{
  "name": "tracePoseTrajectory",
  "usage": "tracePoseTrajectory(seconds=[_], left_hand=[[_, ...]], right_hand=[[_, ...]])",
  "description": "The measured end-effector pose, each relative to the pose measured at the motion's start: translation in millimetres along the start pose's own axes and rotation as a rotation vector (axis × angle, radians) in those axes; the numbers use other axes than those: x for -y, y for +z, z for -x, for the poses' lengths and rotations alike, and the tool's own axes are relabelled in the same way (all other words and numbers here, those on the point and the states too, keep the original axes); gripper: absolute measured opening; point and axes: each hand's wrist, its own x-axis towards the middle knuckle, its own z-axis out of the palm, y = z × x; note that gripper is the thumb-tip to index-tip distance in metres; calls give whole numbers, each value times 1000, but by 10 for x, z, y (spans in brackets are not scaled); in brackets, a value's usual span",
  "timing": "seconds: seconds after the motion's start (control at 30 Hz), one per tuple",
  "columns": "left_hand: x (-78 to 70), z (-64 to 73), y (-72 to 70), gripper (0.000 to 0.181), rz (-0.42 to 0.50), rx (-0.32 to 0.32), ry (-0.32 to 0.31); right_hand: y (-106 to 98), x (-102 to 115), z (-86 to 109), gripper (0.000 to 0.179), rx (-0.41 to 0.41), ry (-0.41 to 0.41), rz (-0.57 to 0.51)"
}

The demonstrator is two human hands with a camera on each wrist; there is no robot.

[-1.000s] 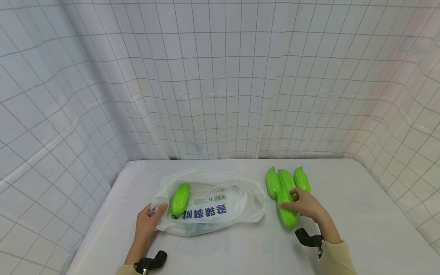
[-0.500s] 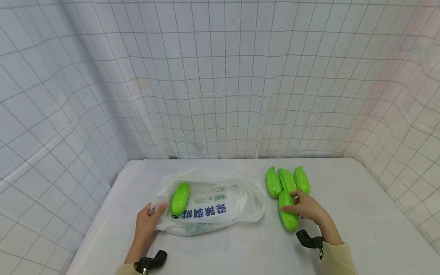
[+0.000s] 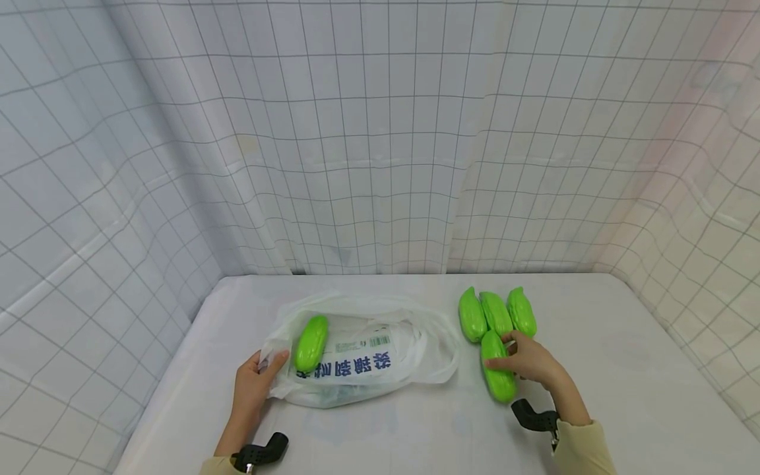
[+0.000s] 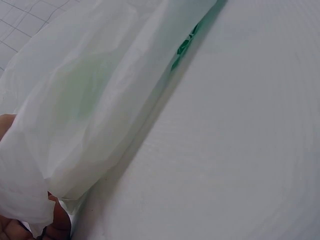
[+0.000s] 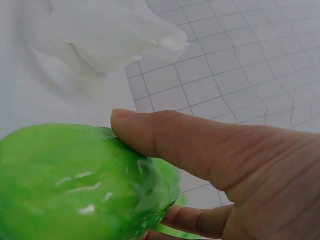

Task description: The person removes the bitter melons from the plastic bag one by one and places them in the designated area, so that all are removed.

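My left hand pinches the left edge of a thin white plastic bag with blue lettering. The bag lies open on the table, and one long, glossy green vegetable rests inside. In the left wrist view, the bag film covers much of my fingers. My right hand grips another such green vegetable, thumb on one side and fingers on the other. Its surface looks bumpy towards the far end in the right wrist view. Three similar green vegetables lie together just behind it.
The white table ends at a back edge against a white, grid-patterned curtain. Curtain walls also stand at the left and right. A black wrist camera sits close to the table below my right hand.
My right hand has drawn the green vegetable slightly towards me, off the three behind it, which now show more fully. My left hand and the bag stay in place.
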Motion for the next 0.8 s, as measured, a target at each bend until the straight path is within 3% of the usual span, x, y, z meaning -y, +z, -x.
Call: tracePoseTrajectory(seconds=[0.8], left_hand=[[21,-2,1,56,11,5,9]], right_hand=[[42,-72,-19,78,-4,23,-20]])
